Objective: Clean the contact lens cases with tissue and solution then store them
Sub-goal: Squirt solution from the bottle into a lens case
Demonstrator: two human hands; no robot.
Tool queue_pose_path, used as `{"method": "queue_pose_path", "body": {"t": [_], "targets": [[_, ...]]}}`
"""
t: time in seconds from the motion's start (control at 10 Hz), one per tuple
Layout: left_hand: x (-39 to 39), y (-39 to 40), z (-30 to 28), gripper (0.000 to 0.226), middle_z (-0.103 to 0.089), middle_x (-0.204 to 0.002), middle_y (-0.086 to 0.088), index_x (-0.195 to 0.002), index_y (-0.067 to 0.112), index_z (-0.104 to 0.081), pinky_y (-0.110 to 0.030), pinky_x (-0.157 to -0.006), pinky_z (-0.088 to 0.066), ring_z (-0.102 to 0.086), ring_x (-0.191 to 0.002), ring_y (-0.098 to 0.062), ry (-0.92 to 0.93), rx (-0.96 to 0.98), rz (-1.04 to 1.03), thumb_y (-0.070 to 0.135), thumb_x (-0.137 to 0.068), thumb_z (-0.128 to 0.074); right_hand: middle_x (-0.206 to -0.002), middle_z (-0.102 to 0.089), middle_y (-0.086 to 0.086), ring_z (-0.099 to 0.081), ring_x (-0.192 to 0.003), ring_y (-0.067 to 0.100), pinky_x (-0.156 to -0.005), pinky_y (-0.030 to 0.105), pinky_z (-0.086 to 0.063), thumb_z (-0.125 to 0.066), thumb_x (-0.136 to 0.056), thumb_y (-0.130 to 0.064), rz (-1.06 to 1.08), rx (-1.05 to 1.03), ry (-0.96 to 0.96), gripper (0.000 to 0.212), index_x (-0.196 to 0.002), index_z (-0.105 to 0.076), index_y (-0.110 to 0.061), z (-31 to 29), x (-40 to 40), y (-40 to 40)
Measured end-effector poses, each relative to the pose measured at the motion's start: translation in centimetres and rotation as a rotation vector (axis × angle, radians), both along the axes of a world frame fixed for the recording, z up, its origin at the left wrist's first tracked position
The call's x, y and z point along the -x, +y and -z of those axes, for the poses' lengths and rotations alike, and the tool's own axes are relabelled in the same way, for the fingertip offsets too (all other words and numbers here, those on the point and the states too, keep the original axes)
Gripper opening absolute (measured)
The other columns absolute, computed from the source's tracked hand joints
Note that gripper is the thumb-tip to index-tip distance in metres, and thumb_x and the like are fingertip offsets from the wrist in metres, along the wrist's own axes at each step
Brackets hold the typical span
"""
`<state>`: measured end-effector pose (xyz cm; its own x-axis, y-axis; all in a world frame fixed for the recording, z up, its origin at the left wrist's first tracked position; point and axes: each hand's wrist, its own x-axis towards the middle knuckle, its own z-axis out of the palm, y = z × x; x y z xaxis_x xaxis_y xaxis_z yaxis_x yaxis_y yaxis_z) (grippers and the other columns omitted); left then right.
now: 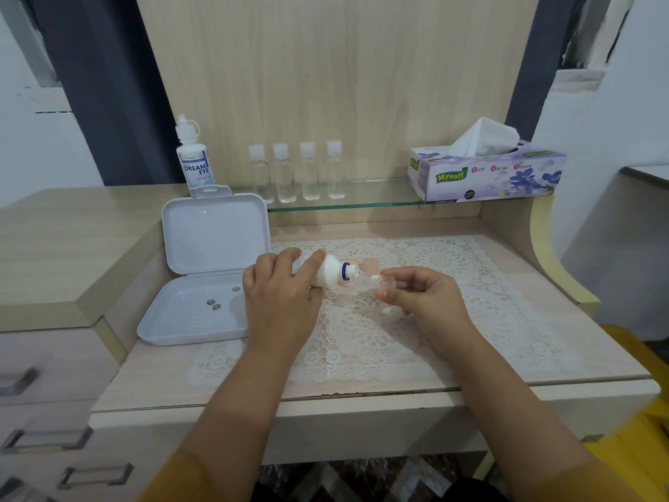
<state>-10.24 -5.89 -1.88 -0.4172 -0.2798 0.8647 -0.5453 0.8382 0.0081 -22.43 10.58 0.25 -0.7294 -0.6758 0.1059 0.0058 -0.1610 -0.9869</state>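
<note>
My left hand [280,295] grips a white solution bottle [331,271] laid on its side, its open blue-ringed nozzle pointing right. My right hand [421,295] pinches a clear contact lens case [373,284] right at the nozzle tip. Two pink lens case caps [370,264] lie on the lace mat just behind the bottle, partly hidden by it. A tissue box [485,173] with a tissue pulled up stands on the glass shelf at the back right.
An open white plastic box [202,317] sits at the left with three small round items in its base. A second solution bottle [195,161] and several clear small bottles [297,173] stand on the glass shelf. Drawers are at the left.
</note>
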Motion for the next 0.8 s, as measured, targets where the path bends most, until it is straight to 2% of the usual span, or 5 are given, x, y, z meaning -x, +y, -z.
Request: {"method": "queue_pose_path", "body": {"t": [0.2, 0.5, 0.8], "targets": [[0.0, 0.0, 0.1, 0.05, -0.066, -0.103, -0.003, -0.112, 0.025, -0.068, -0.036, -0.08, -0.028, -0.043, -0.094, -0.022, 0.005, -0.007, 0.005, 0.02, -0.064, -0.081, -0.086, -0.073, 0.012, -0.066, -0.065, 0.008, -0.055, 0.011, -0.045, -0.08, -0.069, 0.002, 0.005, 0.006, 0.013, 0.029, -0.097, -0.073, -0.005, 0.0, 0.2, -0.1], [0.0, 0.1, 0.2, 0.049, -0.066, -0.093, 0.001, -0.112, 0.023, -0.068, -0.035, -0.08, -0.028, -0.045, -0.09, -0.02, -0.002, -0.02, 0.018, 0.035, -0.066, -0.081, -0.086, -0.072, 0.01, -0.065, -0.066, 0.006, -0.056, 0.011, -0.045, -0.08, -0.07, 0.0, 0.002, -0.015, 0.045, 0.028, -0.096, -0.073, -0.007, 0.1, 0.5, -0.2], [-0.1, 0.8, -1.0, 0.048, -0.07, -0.089, 0.008, -0.109, 0.023, -0.068, -0.035, -0.08, -0.027, -0.053, -0.085, -0.023, 0.001, -0.113, 0.047, 0.033, -0.065, -0.083, -0.089, -0.073, 0.013, -0.068, -0.073, 0.012, -0.059, 0.014, -0.048, -0.08, -0.071, 0.0, -0.026, -0.027, 0.032, 0.029, -0.098, -0.073, -0.008, 0.2, 0.6, -0.2]]}}
